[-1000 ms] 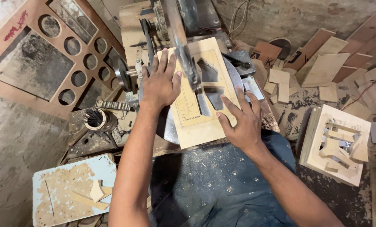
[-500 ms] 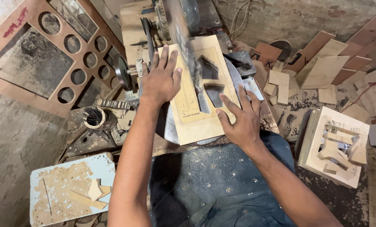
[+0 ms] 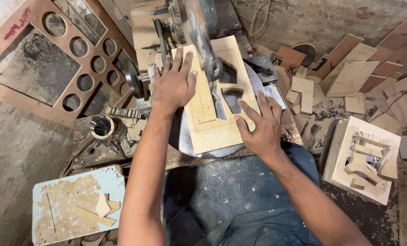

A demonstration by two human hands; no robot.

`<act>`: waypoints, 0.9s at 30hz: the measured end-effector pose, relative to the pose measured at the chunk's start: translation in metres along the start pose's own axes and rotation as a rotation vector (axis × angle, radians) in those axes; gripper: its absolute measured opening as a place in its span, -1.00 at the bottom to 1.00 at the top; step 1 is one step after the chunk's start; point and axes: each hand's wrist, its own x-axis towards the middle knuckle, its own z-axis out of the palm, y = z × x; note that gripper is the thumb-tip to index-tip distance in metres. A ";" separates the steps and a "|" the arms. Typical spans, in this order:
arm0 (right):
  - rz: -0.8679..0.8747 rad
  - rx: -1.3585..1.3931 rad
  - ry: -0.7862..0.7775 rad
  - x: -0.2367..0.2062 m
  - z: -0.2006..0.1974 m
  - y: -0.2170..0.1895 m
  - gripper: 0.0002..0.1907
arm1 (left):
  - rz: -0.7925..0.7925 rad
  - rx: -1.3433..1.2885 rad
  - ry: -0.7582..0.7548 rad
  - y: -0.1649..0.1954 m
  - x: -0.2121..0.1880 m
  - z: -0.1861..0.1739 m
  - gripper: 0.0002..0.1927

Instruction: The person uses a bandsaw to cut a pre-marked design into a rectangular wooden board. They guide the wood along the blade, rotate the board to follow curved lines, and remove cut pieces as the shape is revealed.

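1. Nearest the camera, the person's lap in dusty blue cloth (image 3: 240,200) sits tight against the machine, likely so both arms reach the work without stretching.
2. The right hand (image 3: 260,127) lies flat on the near right part of the plywood panel (image 3: 212,132), fingers spread and closed around nothing; pressing down from above probably steadies the sheet while leaving it free to turn.
3. The left hand (image 3: 175,84) rests palm down on the panel's left side, fingers fanned forward, likewise gripping nothing. One hand on each side of the cut seems meant to steer the panel.
4. The panel lies flat on the round metal table (image 3: 185,141) of the saw, its marked outlines facing up, with openings already cut out of its right half.
5. The saw arm (image 3: 203,41) reaches over the panel between the hands, with the blade area just beside the cut-outs.
6. Farther off, wood offcuts (image 3: 349,82) lie scattered to the right, and a brown board with round holes (image 3: 83,68) leans at the left.
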 end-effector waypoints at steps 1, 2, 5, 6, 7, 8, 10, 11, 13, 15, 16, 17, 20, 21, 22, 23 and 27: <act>-0.004 -0.001 -0.001 0.000 0.000 0.000 -0.56 | 0.004 0.013 -0.015 0.000 0.002 0.000 -0.35; -0.009 -0.001 -0.002 0.001 0.001 0.001 -0.56 | 0.006 0.027 -0.029 0.000 0.003 0.000 -0.35; -0.009 -0.007 0.002 0.002 0.002 0.002 -0.57 | -0.002 0.035 -0.033 0.000 0.005 -0.001 -0.34; -0.006 -0.009 0.006 0.002 0.003 0.002 -0.57 | -0.006 0.033 -0.028 0.000 0.005 -0.001 -0.34; -0.007 -0.002 0.009 0.003 0.003 0.002 -0.57 | -0.009 0.032 -0.039 0.000 0.006 -0.001 -0.34; -0.006 0.007 0.012 0.003 0.003 0.002 -0.57 | -0.012 0.032 -0.053 0.000 0.007 -0.001 -0.34; -0.011 0.001 0.014 0.004 0.004 0.002 -0.57 | -0.008 0.041 -0.054 -0.001 0.009 -0.001 -0.35; -0.014 -0.014 0.014 0.004 0.004 0.002 -0.58 | 0.001 0.050 -0.042 -0.001 0.009 -0.001 -0.35; -0.011 -0.021 0.009 0.005 0.005 0.001 -0.58 | -0.001 0.052 -0.038 -0.002 0.010 -0.001 -0.35; -0.001 -0.008 0.004 0.006 0.005 0.001 -0.58 | -0.018 0.041 -0.047 -0.002 0.011 -0.001 -0.35; -0.004 -0.014 0.004 0.007 0.005 0.001 -0.58 | -0.008 0.049 -0.044 -0.002 0.012 -0.001 -0.35; -0.008 -0.021 0.002 0.008 0.005 0.002 -0.58 | 0.002 0.056 -0.040 -0.002 0.013 -0.001 -0.35; -0.007 -0.024 0.000 0.009 0.006 0.001 -0.58 | 0.000 0.060 -0.034 -0.002 0.014 -0.001 -0.35; -0.005 -0.023 0.000 0.010 0.006 0.001 -0.58 | -0.005 0.058 -0.032 -0.003 0.014 -0.001 -0.35; -0.006 -0.023 -0.001 0.010 0.006 0.001 -0.58 | 0.000 0.065 -0.037 -0.003 0.014 -0.001 -0.35; -0.008 -0.024 -0.001 0.010 0.006 0.000 -0.58 | 0.007 0.072 -0.041 -0.003 0.014 -0.002 -0.36; -0.003 -0.034 -0.004 0.010 0.007 -0.003 -0.58 | 0.008 0.065 -0.037 -0.004 0.018 -0.002 -0.36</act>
